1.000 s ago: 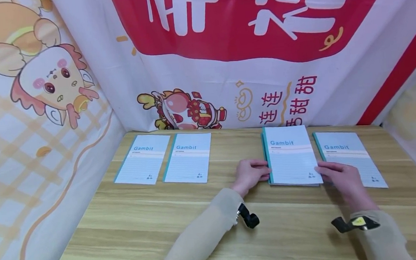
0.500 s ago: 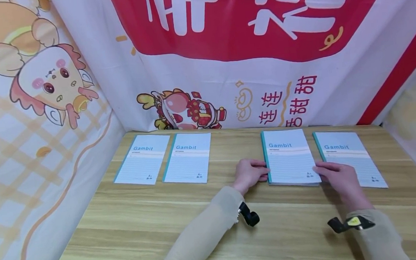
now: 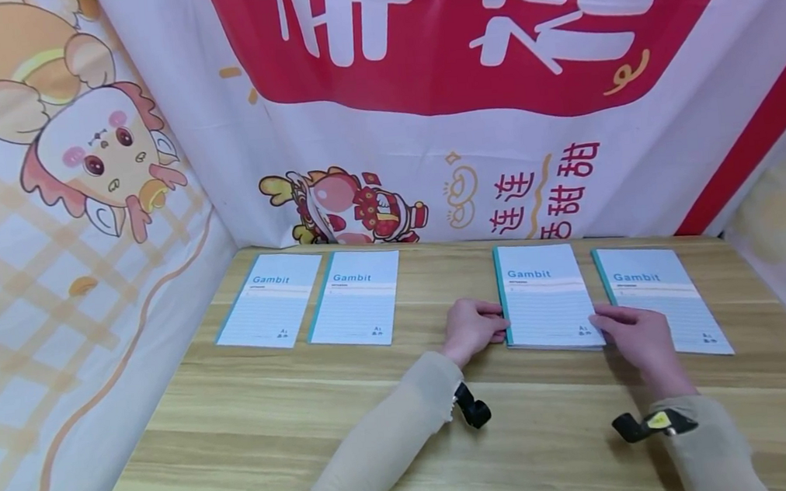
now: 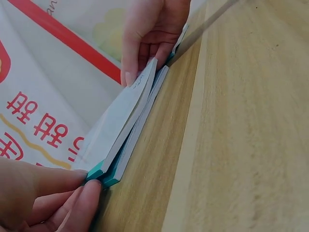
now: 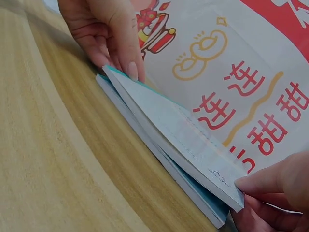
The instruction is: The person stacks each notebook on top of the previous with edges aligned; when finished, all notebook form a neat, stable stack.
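Two pale-blue "Gambit" notebooks lie stacked on the table, the upper notebook (image 3: 548, 294) nearly covering the lower notebook (image 5: 159, 152). My left hand (image 3: 472, 328) pinches the teal spine of the upper one near its front corner. On the opposite side my right hand (image 3: 639, 337) holds that notebook's front right corner between thumb and fingers. From the left wrist view, the upper notebook's right end is lifted a little, leaving a narrow wedge above the lower one. My right hand's fingers below the notebook are partly hidden.
Another notebook (image 3: 672, 311) lies just right of the stack, partly behind my right hand. Two more, a far-left notebook (image 3: 270, 303) and its neighbour (image 3: 356, 299), lie side by side on the wooden table (image 3: 241, 438). A printed cloth (image 3: 232, 166) hangs behind the table.
The upper notebook has come down and slightly toward me, lining up with the lower one. My right hand has shifted a little left; my left hand has barely moved.
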{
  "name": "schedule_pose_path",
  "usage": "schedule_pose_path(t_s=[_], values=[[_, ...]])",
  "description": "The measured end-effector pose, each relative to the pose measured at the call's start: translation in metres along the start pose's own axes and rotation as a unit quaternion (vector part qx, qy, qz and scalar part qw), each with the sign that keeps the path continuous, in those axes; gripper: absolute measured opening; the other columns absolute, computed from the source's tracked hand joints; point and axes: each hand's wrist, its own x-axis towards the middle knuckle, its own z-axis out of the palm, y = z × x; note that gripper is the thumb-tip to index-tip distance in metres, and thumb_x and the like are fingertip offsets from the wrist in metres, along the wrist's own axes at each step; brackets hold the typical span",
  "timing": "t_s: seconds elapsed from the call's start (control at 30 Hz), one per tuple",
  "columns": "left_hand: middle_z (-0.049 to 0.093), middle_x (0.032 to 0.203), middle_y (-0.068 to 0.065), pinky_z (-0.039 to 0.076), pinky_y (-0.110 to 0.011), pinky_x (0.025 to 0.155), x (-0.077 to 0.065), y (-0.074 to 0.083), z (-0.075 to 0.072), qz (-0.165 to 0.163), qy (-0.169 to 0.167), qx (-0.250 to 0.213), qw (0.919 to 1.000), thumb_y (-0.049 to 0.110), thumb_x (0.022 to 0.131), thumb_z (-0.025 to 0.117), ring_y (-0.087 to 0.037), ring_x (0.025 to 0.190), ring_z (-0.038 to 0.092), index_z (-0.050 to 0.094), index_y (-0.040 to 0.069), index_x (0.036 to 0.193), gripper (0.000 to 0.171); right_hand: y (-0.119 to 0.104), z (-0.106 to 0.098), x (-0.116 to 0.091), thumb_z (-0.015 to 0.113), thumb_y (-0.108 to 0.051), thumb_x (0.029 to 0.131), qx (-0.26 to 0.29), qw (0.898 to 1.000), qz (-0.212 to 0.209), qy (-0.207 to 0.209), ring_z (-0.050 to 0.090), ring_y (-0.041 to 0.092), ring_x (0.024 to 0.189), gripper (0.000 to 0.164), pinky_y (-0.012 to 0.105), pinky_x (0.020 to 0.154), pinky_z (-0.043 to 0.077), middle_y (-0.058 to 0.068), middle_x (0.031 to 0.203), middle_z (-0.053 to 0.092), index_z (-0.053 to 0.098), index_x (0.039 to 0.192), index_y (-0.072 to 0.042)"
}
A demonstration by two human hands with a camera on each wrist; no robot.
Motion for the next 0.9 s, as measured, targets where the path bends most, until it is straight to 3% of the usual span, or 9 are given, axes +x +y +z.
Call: schedule_pose_path(t_s=[0.9], values=[[0.066,0.079,0.003,0.059,-0.023,0.059,0.0033,-0.0041,0.0014,0.025,-0.007,0.062,0.9977,0.001,0.086,0.081,-0.012,0.065,0.068,0.077,0.009,0.109,0.024,-0.0029,0.0042,0.0008,0.062,-0.032,0.104,-0.057,0.998,-0.026,0.023,0.045,0.041,0.132,0.046,0.056,0.101,0.043,0.022,0.143,0.054,0.058,0.142,-0.007]])
